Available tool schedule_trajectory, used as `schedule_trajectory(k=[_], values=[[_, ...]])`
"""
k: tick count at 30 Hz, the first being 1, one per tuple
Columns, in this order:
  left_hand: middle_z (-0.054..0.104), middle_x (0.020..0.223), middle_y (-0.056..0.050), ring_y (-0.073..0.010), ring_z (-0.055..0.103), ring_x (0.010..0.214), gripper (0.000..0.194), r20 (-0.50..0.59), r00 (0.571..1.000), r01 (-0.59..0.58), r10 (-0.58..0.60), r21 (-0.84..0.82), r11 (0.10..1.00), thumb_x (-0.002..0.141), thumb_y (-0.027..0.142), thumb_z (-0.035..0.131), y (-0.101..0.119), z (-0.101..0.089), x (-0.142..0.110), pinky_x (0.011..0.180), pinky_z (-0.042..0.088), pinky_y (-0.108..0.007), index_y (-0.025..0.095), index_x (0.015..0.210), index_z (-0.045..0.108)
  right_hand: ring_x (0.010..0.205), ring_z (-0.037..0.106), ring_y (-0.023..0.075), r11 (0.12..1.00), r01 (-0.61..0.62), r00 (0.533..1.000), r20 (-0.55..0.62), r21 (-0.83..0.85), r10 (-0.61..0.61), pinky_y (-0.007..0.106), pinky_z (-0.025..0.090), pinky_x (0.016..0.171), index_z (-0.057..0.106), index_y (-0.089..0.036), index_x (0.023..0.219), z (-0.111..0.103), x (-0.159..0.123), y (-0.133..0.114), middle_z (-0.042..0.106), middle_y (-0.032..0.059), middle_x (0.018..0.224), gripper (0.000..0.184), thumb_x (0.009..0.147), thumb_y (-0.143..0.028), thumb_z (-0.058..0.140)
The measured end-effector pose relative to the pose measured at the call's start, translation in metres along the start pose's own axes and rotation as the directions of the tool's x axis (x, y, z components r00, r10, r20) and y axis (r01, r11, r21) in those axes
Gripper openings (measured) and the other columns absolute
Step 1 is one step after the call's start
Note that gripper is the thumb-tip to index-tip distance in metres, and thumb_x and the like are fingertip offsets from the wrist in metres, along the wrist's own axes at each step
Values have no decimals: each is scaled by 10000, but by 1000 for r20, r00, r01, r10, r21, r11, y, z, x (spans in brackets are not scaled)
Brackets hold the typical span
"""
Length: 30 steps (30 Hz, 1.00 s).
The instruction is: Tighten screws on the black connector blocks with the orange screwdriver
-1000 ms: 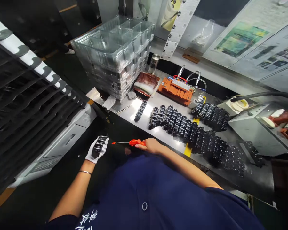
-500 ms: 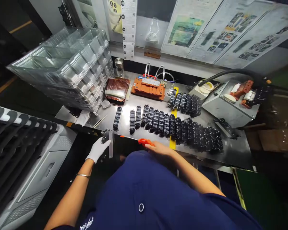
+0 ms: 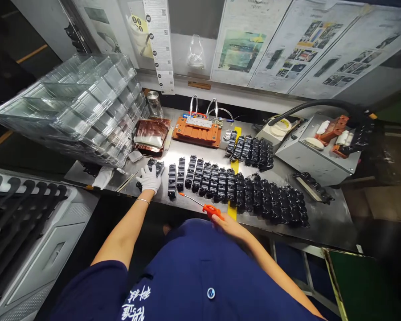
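My left hand, in a white glove, is at the left of the steel bench. Its fingers curl over a black ribbed strip, largely covered by the glove. Another dark bit shows at the glove's left side; whether it is a separate strip I cannot tell. In my bare right hand is an orange air blow gun, held near the bench's front edge. Its thin nozzle points left, with the orange tip just below a row of similar black strips.
Clear plastic trays are stacked at the left, beside copper-coloured sheets. An orange fixture stands at the back. More black strips lie behind the row. A grey machine box occupies the right; a grey crate is lower left.
My left hand has moved from below the bench edge, where it held a dark part with a flat grey piece, up onto the bench at the left. The blow gun stays in my right hand.
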<state>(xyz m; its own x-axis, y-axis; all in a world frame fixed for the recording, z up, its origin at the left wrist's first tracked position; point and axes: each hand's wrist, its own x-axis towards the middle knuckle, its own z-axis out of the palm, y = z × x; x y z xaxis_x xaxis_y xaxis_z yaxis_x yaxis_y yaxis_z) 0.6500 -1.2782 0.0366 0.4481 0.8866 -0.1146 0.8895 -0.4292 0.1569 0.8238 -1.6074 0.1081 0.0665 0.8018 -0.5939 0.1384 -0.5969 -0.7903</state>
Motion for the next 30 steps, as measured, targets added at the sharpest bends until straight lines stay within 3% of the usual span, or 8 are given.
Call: schedule_trajectory(k=[7, 9, 12, 15, 19, 21, 25, 30], values=[[328, 1511, -238, -364, 273, 1400, 618, -45, 994, -104, 98, -158, 982, 896, 353, 467, 28, 2, 5, 1133, 196, -519, 67, 1439, 392, 805, 642, 223, 987, -134, 991, -42, -93, 131, 358, 507, 814, 671, -153, 1021, -7, -3, 13, 663, 68, 800, 592, 900, -642, 361], [338, 1515, -224, -338, 332, 1386, 675, 77, 987, -109, 139, -309, 945, 901, 395, 459, 47, 4, -4, 1125, 260, -451, 72, 1478, 325, 802, 644, 224, 978, -170, 985, -26, -120, 168, 355, 510, 810, 666, -151, 900, -5, -1, 11, 667, 76, 799, 589, 902, -647, 348], [394, 1485, -225, -354, 463, 1304, 809, 298, 954, 103, 37, -439, 892, 880, 449, 497, 56, 8, -23, 1058, 356, -452, 116, 1540, 170, 834, 648, 219, 988, -119, 992, 39, -98, 123, 348, 510, 829, 639, -155, 855, 0, 1, 4, 680, 95, 857, 638, 894, -695, 300], [504, 1383, -246, -390, 577, 1167, 845, 407, 912, 234, -60, -394, 889, 823, 394, 583, 35, 11, -52, 989, 405, -491, 154, 1536, 198, 879, 647, 204, 999, -34, 992, 122, -36, 39, 330, 507, 840, 625, -163, 898, 6, 5, -5, 687, 107, 928, 718, 893, -731, 186], [612, 1270, -175, -371, 607, 1125, 650, 456, 890, 244, -23, -432, 868, 735, 322, 669, -34, 15, -109, 970, 430, -480, 234, 1358, 504, 788, 630, 190, 988, -14, 981, 191, -156, 44, 307, 500, 748, 623, -165, 847, 24, 18, -23, 682, 88, 849, 732, 907, -715, 143], [666, 1181, -146, -323, 623, 1110, 588, 537, 843, 406, -27, -602, 688, 709, 344, 705, -78, 17, -140, 967, 459, -437, 206, 1264, 571, 700, 596, 182, 933, -37, 986, 140, -359, 93, 295, 468, 663, 625, -165, 797, 40, 27, -38, 662, 72, 771, 671, 900, -710, 249], [700, 1040, -181, -270, 687, 955, 526, 728, 668, 744, -156, -660, 106, 840, 540, 545, -154, 15, -183, 858, 543, -404, 113, 1138, 625, 619, 545, 166, 756, 80, 965, 240, -649, 104, 267, 373, 570, 628, -174, 764, 82, 48, -71, 632, 57, 706, 602, 839, -733, 420], [718, 884, -125, -232, 700, 837, 448, 809, 556, 804, -190, -582, -126, 873, 541, 516, -200, 3, -203, 826, 562, -356, 138, 960, 691, 630, 546, 159, 644, 179, 957, 282, -744, 60, 258, 330, 559, 638, -172, 773, 129, 75, -103, 615, 53, 705, 660, 833, -774, 372]])
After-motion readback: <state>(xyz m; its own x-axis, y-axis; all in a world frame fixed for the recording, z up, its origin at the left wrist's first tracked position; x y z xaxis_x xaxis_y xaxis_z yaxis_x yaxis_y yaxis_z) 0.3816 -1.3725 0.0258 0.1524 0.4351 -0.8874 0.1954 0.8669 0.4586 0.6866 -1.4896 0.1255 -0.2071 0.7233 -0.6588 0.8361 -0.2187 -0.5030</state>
